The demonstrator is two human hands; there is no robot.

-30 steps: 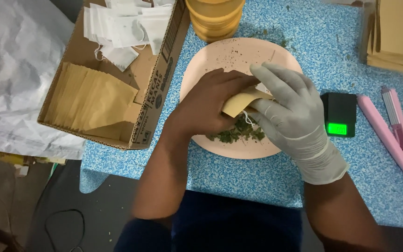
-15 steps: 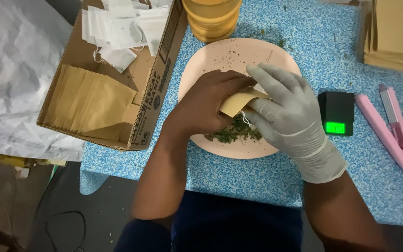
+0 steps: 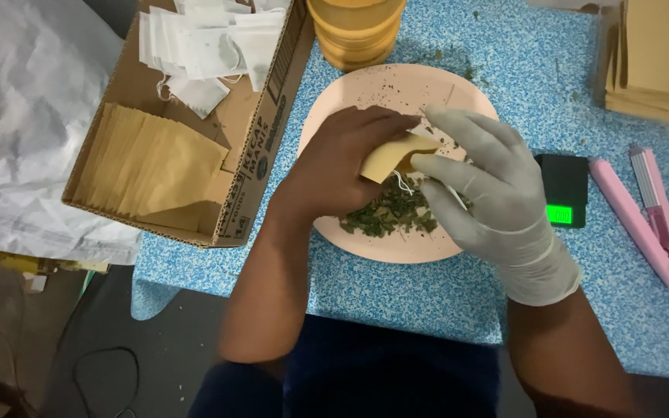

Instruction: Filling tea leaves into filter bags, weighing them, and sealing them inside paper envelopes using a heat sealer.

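My bare left hand (image 3: 334,166) and my white-gloved right hand (image 3: 482,190) meet over a pale pink plate (image 3: 365,89). Between them they hold a small tan paper pouch (image 3: 392,155), with a thin white string hanging under it. A heap of dried green leaf bits (image 3: 389,215) lies on the plate's near side, right below the pouch. The fingers of both hands are curled around the pouch, hiding most of it.
A cardboard box (image 3: 253,174) at left holds tan pouches (image 3: 152,166) and white tea bags (image 3: 210,46). Stacked wooden bowls (image 3: 358,31) stand behind the plate. At right lie a small black scale (image 3: 563,190), a pink heat sealer (image 3: 648,220) and a pile of tan pouches (image 3: 652,58).
Both hands stay over the plate with the pouch; the gloved fingers have shifted slightly around it.
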